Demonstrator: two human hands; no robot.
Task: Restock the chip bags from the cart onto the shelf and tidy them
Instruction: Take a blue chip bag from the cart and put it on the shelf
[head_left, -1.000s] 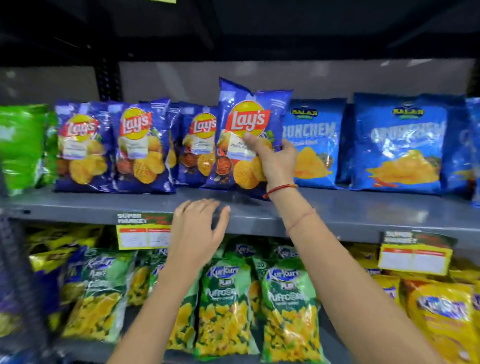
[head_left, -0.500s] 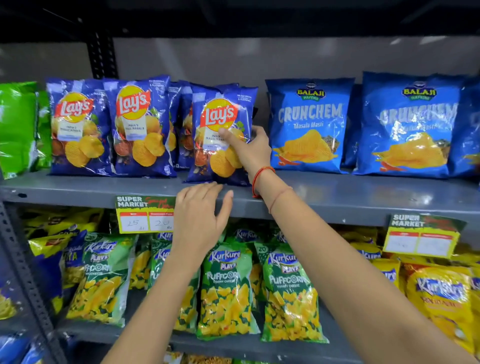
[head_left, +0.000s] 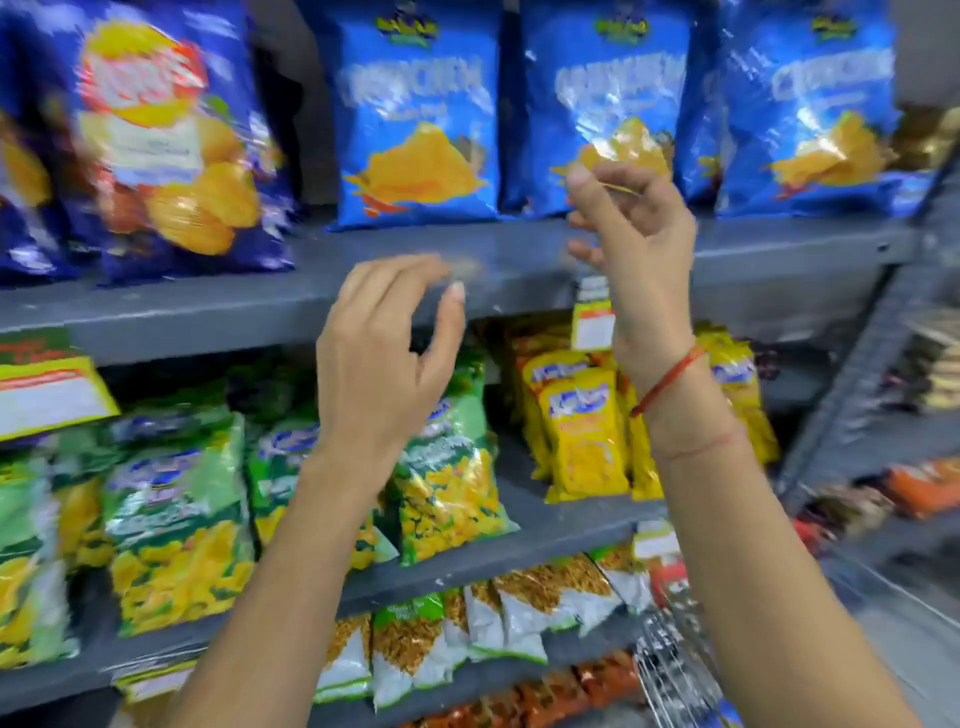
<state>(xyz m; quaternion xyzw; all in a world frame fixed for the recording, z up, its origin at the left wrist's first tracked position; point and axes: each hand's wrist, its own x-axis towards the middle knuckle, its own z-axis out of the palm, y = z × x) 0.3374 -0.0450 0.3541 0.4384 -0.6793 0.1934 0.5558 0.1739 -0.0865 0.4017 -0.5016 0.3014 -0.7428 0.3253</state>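
both forearms are raised from the bottom edge toward the grey shelf (head_left: 519, 260). the left hand (head_left: 384, 358) is held at the centre, back to the camera, fingers loosely curled and spread, nothing gripped; its fingertips are seen just in front of the shelf's front lip, and contact cannot be told through the blur. the right hand (head_left: 631, 249) is held higher, at about 2 o'clock from the left, with a red thread (head_left: 667, 379) around its wrist; its fingers are bent apart and empty, seen over the lower edge of a light blue chip bag (head_left: 605, 104), with touch unclear.

the dark blue chip bag (head_left: 166, 140) is stood upright on the shelf at 10 o'clock from the left hand, clear of both hands. another light blue bag (head_left: 415, 114) is stood at 12 o'clock, and a third (head_left: 810, 104) at 2 o'clock.

on the tier below, green bags (head_left: 176, 519) are seen at 8 o'clock and yellow bags (head_left: 582, 431) at 4 o'clock, between the forearms. a wire cart (head_left: 675, 670) is seen at 5 o'clock.
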